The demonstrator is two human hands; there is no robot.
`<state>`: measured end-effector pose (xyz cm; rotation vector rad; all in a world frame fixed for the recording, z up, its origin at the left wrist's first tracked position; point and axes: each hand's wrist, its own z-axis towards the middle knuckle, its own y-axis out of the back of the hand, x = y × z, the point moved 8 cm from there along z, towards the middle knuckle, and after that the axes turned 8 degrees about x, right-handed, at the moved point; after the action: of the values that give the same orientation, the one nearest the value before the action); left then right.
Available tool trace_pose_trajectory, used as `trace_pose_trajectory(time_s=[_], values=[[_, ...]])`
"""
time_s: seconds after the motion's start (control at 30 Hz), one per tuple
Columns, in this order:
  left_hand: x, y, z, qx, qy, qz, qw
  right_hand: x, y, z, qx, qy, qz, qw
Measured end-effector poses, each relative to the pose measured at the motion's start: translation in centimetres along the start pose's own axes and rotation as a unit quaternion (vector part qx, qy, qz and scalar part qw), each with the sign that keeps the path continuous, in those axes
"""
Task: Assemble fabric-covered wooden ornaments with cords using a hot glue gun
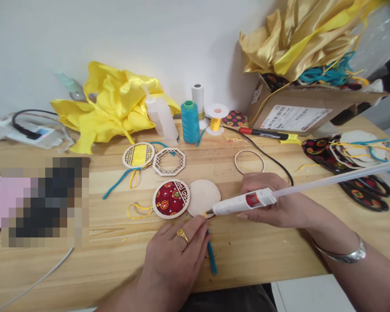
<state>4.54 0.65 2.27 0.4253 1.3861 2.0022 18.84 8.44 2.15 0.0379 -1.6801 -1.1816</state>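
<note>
Plain disc: the pale disc (204, 195) lies flat on the table (117, 271), mid-scene, its left edge against a red patterned disc (169, 200).
Glue gun: the white glue gun (235, 206) points left, nozzle at the plain disc's near edge; a glue stick (331, 177) runs out to the right.
Right grip: the right hand (273, 208) is wrapped around the glue gun.
Left grip: the left hand (178, 249) has its fingertips at the disc's near edge; cannot tell whether they pinch anything.
Teal cord: a piece of teal cord (211, 258) lies just right of the left hand.
Frames: an octagonal frame (155, 163) sits beyond the red disc, a thin ring (235, 162) farther right.
Far side: teal thread (190, 123) stands between yellow cloth (113, 104), left, and a cardboard box (266, 104), right.
</note>
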Motion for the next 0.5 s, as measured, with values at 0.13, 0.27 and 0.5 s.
trace_pose_trajectory(time_s=[0.13, 0.27, 0.5], values=[[-0.08, 0.1, 0.06, 0.0, -0.004, 0.002, 1.0, 0.0, 0.31, -0.09, -0.014, -0.003, 0.012, 1.0], [-0.06, -0.02, 0.1, 0.004, -0.006, -0.002, 1.0, 0.2, -0.08, 0.01, 0.005, 0.0, 0.008, 1.0], [0.0, -0.11, -0.02, 0.007, -0.001, -0.004, 1.0, -0.07, -0.2, 0.12, 0.007, -0.001, -0.001, 1.0]])
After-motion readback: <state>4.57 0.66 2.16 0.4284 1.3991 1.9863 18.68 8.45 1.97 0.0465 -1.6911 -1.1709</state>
